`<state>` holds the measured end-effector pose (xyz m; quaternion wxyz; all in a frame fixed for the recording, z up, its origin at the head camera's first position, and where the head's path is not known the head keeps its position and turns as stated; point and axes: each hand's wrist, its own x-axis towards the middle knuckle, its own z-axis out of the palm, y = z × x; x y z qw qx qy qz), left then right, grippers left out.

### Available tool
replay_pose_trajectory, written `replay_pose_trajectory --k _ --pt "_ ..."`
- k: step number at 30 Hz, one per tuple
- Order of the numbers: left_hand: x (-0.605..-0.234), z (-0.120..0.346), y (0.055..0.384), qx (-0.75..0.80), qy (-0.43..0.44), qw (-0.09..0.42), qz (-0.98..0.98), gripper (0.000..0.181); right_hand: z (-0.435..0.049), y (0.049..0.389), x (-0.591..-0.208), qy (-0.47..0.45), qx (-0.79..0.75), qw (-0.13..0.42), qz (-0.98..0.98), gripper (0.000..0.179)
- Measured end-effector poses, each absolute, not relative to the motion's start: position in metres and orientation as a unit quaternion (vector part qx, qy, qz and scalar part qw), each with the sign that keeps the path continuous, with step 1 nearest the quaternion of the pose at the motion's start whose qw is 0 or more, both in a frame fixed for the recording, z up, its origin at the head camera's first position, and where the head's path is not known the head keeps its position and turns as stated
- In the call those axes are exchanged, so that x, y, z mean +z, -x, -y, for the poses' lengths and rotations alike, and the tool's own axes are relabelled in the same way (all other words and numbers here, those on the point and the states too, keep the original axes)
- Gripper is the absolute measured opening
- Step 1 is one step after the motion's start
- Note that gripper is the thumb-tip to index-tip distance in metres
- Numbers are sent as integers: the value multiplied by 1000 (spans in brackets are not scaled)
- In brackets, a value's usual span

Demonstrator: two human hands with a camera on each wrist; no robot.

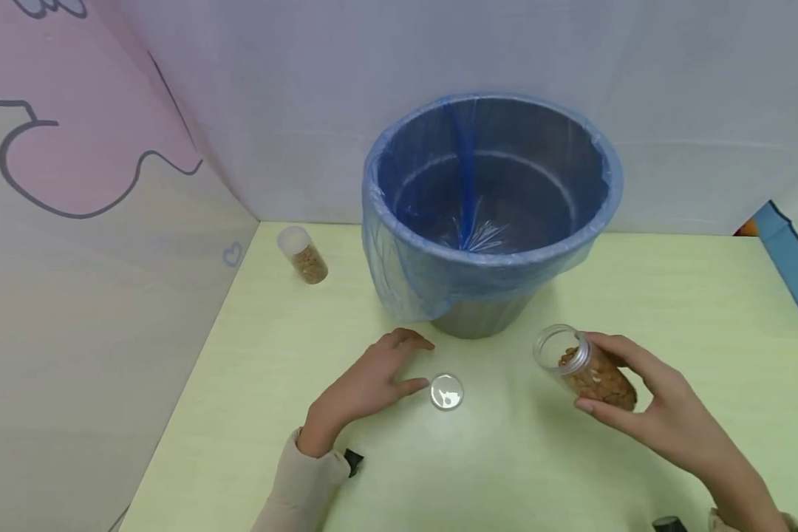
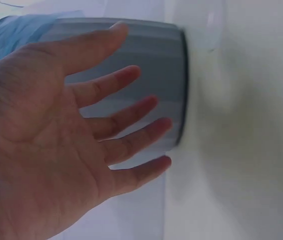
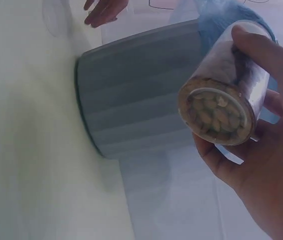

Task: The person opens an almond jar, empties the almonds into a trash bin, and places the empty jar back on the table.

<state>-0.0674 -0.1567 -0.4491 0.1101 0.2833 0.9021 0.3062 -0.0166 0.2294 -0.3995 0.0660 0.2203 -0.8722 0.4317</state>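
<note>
My right hand (image 1: 672, 406) grips a clear plastic jar (image 1: 601, 378) part-filled with almonds, thumb on one side and fingers on the other. The jar is tilted, its uncapped mouth toward the upper left in the head view. In the right wrist view almonds (image 3: 216, 117) show through its base. A round clear lid (image 1: 446, 392) lies flat on the table, just beside the thumb of my left hand (image 1: 372, 377). That hand holds nothing, and its fingers are spread in the left wrist view.
Behind the hands stands a grey bin (image 1: 482, 318) lined with a blue plastic bag (image 1: 406, 273). Another clear jar (image 1: 309, 264) with brown bits in it is at the back left of the pale table (image 1: 239, 414). White and pink walls (image 1: 292, 111) border the table.
</note>
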Motion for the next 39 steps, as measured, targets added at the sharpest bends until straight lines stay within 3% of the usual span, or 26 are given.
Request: replay_pose_trajectory --k 5,12,20,24,31,39 --pt "-416 172 78 392 -244 123 -878 38 -247 21 -383 -206 435 59 875 93" --pt "-363 190 88 513 -173 125 -831 22 -262 32 -356 -229 401 100 882 100" --pt "-315 205 97 612 -64 42 -787 19 -275 54 -323 -237 376 107 890 103" --pt "-302 207 104 647 -47 28 -761 16 -281 68 -305 -253 366 122 887 100" --pt "-287 197 116 670 -64 57 -737 24 -285 92 -286 -272 366 132 880 100" --pt "-266 196 144 710 -36 127 -692 36 -281 118 -268 -269 317 131 900 105"
